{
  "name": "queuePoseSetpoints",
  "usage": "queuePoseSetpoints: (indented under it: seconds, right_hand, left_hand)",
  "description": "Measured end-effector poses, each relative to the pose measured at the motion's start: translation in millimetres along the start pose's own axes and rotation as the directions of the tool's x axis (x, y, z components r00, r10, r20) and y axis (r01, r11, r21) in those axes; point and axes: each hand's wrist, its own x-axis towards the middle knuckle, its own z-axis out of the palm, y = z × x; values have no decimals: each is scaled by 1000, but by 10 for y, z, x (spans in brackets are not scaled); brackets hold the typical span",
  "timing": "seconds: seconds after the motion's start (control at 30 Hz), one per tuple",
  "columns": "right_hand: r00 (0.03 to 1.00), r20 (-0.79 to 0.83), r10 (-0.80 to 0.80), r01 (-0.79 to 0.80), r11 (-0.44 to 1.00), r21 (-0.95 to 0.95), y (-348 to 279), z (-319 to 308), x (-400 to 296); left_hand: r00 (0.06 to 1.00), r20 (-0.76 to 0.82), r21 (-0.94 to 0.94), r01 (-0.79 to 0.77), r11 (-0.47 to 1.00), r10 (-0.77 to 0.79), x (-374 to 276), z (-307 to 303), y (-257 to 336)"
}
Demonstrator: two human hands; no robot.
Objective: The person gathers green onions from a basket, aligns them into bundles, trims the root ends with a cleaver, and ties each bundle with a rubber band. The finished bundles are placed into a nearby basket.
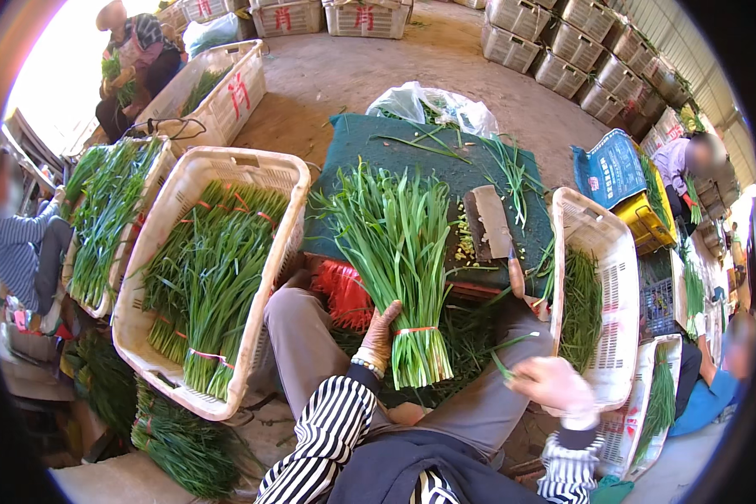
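Observation:
My gloved left hand (378,338) grips a bunch of garlic chives (395,242) by its lower stalks, just above a red band (414,330). The leaves fan over the front of a table covered in dark green cloth (353,145); the pale cut ends hang above my lap. My gloved right hand (551,385), blurred, is over my right thigh, closed on a loose green chive strand (501,365). A cleaver (492,220) with a wooden handle lies on the table beside the bunch, with chopped bits (464,236) along its blade. Red ties (341,293) hang at the table's front edge.
At my left stands a white crate (305,170) of banded chive bunches. Another white crate (617,315) with loose chives is at my right. A plastic bag (479,116) sits behind the table. Co-workers (22,246) sit on both sides; stacked crates (561,72) line the back.

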Motion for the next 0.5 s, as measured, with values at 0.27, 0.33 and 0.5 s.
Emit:
queuePoseSetpoints:
  seconds: [0.27, 0.33, 0.5]
  right_hand:
    - [948, -289, 135, -61, 966, 253, -303, 1459, 1388]
    - [955, -263, 135, -43, 943, 329, -266, 1481, 1333]
    - [971, 238, 23, -234, 305, 923, -278, 1096, 901]
  left_hand:
    - [996, -48, 83, -70, 994, 75, 79, -166, -20]
    - [997, -34, 90, -59, 994, 62, 51, -127, -49]
    - [994, 49, -48, 102, 994, -99, -54, 20, -22]
